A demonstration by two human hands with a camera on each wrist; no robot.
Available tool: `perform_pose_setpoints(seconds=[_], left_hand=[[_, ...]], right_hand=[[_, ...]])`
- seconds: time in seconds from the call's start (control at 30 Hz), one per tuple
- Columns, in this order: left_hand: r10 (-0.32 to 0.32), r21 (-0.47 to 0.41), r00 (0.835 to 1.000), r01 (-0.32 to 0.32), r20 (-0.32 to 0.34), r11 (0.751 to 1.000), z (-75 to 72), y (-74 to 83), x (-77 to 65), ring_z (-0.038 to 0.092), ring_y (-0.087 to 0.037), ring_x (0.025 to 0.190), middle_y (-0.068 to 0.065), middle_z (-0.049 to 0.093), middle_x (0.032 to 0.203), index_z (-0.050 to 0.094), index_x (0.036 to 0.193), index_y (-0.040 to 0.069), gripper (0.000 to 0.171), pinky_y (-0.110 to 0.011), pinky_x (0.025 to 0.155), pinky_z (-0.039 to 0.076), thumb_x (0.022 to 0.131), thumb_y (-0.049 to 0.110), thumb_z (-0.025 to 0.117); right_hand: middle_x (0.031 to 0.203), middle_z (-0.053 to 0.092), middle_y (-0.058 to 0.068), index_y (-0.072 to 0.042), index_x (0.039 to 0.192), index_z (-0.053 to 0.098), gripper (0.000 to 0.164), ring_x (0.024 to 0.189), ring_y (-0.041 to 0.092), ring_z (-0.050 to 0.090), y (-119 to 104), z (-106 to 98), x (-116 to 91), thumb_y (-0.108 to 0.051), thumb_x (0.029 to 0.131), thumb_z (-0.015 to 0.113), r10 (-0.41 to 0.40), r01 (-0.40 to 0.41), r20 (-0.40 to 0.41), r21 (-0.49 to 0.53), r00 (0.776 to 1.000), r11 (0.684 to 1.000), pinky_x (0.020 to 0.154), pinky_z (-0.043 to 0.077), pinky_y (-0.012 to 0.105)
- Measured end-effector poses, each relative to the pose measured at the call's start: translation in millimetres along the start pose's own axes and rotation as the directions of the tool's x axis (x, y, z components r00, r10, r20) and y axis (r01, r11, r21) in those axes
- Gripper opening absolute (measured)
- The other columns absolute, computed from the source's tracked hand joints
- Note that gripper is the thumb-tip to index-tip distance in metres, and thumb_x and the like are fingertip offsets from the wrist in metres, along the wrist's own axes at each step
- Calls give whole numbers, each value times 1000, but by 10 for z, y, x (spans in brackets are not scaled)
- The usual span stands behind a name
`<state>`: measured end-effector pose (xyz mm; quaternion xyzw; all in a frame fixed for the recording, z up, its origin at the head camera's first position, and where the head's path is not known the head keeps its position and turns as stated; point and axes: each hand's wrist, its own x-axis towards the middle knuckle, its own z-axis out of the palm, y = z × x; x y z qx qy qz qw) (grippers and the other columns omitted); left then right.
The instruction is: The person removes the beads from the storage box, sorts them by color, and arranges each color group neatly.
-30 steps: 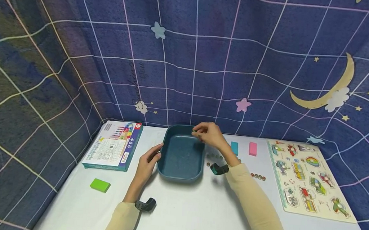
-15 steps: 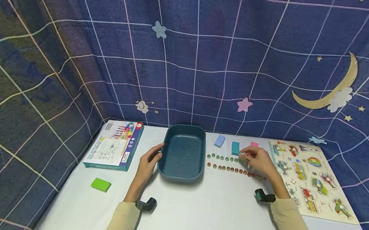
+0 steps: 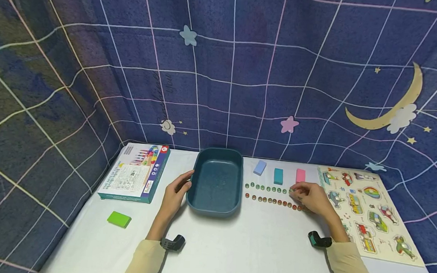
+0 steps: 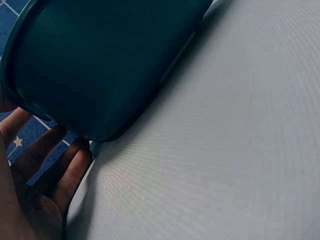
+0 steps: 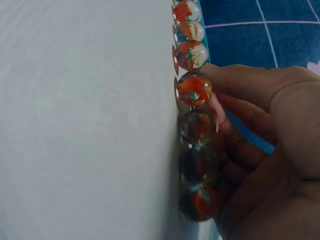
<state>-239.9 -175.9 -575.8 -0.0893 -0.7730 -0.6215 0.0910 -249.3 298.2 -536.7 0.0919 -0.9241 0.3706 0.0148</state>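
My left hand (image 3: pixel 173 195) rests its fingers against the outer left side of a dark teal plastic tub (image 3: pixel 212 213). In the left wrist view its extended fingers (image 4: pixel 72 172) touch the tub's outer wall. My right hand (image 3: pixel 313 199) is low over the table, pinching a small green marble (image 3: pixel 291 190) at the right end of a row of green marbles (image 3: pixel 268 188). A second row, of red and orange marbles (image 3: pixel 269 200), runs parallel in front. In the right wrist view, these red-swirled glass marbles (image 5: pixel 194 89) partly hide the fingertips.
Behind the rows lie a light blue block (image 3: pixel 260 167), a teal block (image 3: pixel 278 176) and a pink block (image 3: pixel 300 175). A picture puzzle board (image 3: pixel 355 207) lies right. On the left are a printed box (image 3: pixel 134 172) and a green block (image 3: pixel 119 219). A curtain (image 3: pixel 230 90) hangs behind.
My right hand has gone from above the tub's right rim to the green row, then slightly further right along it. The left hand stays at the tub.
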Motion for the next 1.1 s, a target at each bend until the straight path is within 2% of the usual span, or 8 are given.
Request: perform_pose_setpoints(seconds=[0.2, 0.5, 0.7, 0.9, 1.1], left_hand=[[-4, 6, 1000, 4, -6, 1000, 9, 13, 14, 59, -35, 143, -13, 62, 153, 63, 148, 14, 40, -9, 106, 48, 108, 16, 59], [-11, 9, 1000, 11, 1, 1000, 10, 22, 10, 58, -34, 144, -13, 62, 154, 63, 147, 12, 40, -8, 107, 46, 108, 15, 59], [-7, -10, 1000, 7, -1, 1000, 16, 17, 18, 58, -35, 144, -14, 62, 153, 63, 147, 10, 40, -8, 106, 47, 108, 14, 59], [-12, -10, 1000, 12, -1, 1000, 22, -19, 9, 58, -34, 144, -12, 62, 154, 63, 148, 12, 40, -9, 106, 47, 108, 14, 58], [-16, -10, 1000, 16, -12, 1000, 14, -50, -12, 58, -34, 144, -11, 62, 154, 63, 147, 14, 41, -9, 107, 47, 107, 14, 59]], right_hand=[[87, 76, 8, -1, 109, 80, 17, 70, 8, 59, 20, 18, 10, -5, 93, 75, -7, 7, 1, -13, 1000, 1000, 61, 48, 23], [84, 73, 8, 0, 111, 78, 18, 63, 9, 59, -2, 31, -14, -7, 95, 75, 30, -31, 33, 26, 999, 999, 50, 50, 25], [84, 72, 8, 0, 113, 78, 20, 61, 9, 59, 4, 50, -23, -8, 95, 75, 32, -32, 28, 30, 999, 999, 51, 49, 25], [85, 71, 7, 0, 112, 78, 20, 64, 7, 56, 20, 55, -19, -6, 93, 76, 31, -32, 10, 21, 999, 999, 52, 48, 24], [85, 70, 8, 1, 113, 77, 21, 63, 7, 57, 25, 52, -19, -6, 93, 76, 51, -53, 20, 59, 998, 997, 50, 52, 25]])
